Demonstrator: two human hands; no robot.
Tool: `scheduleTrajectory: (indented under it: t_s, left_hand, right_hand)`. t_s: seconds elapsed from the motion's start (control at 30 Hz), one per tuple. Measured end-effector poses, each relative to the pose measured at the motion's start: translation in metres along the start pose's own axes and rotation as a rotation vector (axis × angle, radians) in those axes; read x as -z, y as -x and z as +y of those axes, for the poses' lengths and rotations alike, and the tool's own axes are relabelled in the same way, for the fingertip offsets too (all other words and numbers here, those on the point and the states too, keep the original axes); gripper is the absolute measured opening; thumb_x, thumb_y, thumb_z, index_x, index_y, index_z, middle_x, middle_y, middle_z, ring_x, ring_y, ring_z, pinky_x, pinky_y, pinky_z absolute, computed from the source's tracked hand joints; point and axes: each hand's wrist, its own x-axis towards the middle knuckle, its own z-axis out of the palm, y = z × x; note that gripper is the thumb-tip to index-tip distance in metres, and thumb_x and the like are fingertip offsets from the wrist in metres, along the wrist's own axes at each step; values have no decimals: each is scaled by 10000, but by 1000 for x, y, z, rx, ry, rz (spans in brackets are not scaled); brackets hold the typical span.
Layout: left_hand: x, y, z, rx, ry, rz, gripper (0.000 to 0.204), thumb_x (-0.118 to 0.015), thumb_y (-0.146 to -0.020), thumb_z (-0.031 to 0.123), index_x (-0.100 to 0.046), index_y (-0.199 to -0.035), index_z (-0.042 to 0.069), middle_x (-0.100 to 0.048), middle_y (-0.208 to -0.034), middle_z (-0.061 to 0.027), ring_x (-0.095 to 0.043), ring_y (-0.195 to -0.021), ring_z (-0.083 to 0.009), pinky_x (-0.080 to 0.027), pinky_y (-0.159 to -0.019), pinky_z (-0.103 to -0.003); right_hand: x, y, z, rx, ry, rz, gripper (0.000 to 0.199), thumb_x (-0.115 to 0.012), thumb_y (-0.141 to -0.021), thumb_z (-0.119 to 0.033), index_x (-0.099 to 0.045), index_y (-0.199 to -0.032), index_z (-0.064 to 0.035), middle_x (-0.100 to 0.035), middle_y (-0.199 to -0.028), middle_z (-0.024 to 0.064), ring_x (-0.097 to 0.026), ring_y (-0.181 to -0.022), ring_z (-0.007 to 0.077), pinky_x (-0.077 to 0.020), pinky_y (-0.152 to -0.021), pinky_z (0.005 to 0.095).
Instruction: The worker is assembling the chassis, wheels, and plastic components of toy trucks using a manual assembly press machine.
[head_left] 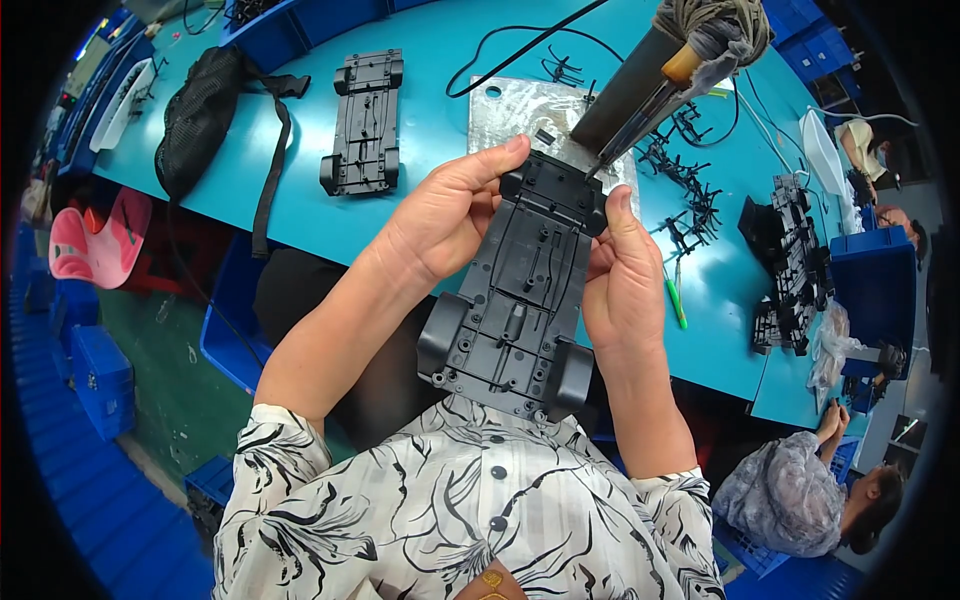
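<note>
Between my hands is a black plastic toy-car chassis (520, 285), its far end on or just over a metal plate (500, 110) and its near end toward my shirt. My left hand (455, 205) grips the far left corner, thumb on top. On the far right side, my right hand (625, 270) holds the edge, thumb up by the wheel arch. Right above the far end, the thin tip of a mounted tool (640, 100) with an orange-tan part and wrapped cloth points down; whether it touches the plastic I cannot tell.
Another black chassis (365, 125) lies to the left, beside a black mesh bag (200, 120) with a strap. Small black frame parts (685, 190) and a green pen-like tool (676, 300) lie right. Stacked chassis (795, 265) stand near a blue bin (870, 270). A co-worker (790, 490) sits lower right.
</note>
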Motion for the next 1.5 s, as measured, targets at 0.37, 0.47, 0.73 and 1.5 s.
scheduleTrajectory:
  t_s: [0.37, 0.47, 0.73, 1.5]
  left_hand:
    - [9, -5, -2, 5, 27, -41, 213, -621, -899, 255, -620, -945, 47, -671, -852, -34, -629, -697, -61, -526, -650, -211]
    - [7, -4, -4, 3, 33, -42, 216, -622, -898, 257, -621, -948, 47, -672, -856, -37, -631, -710, -65, -527, -661, -215]
    - [12, -4, -5, 21, 32, -31, 230, -636, -888, 261, -622, -959, 42, -664, -841, -26, -618, -696, -66, -520, -665, -212]
    - [11, -8, -3, -2, 18, 53, 227, -698, -843, 227, -607, -940, 44, -644, -847, -17, -614, -724, -60, -525, -693, -214]
  right_hand:
    - [-1, 0, -1, -2, -18, -6, 297, -583, -928, -297, -599, -1018, -14, -667, -938, 62, -625, -793, 87, -482, -695, 196]
    - [1, 1, -2, -5, -22, 1, 296, -577, -931, -296, -596, -1016, -14, -667, -936, 67, -626, -790, 89, -485, -688, 197]
    - [-1, 0, 0, -7, -18, 10, 302, -562, -940, -295, -586, -1018, -5, -667, -933, 77, -635, -789, 96, -495, -688, 205]
    - [-10, 0, -2, -1, 42, 81, 344, -611, -899, -383, -592, -903, -40, -648, -780, 28, -590, -620, 74, -454, -568, 203]
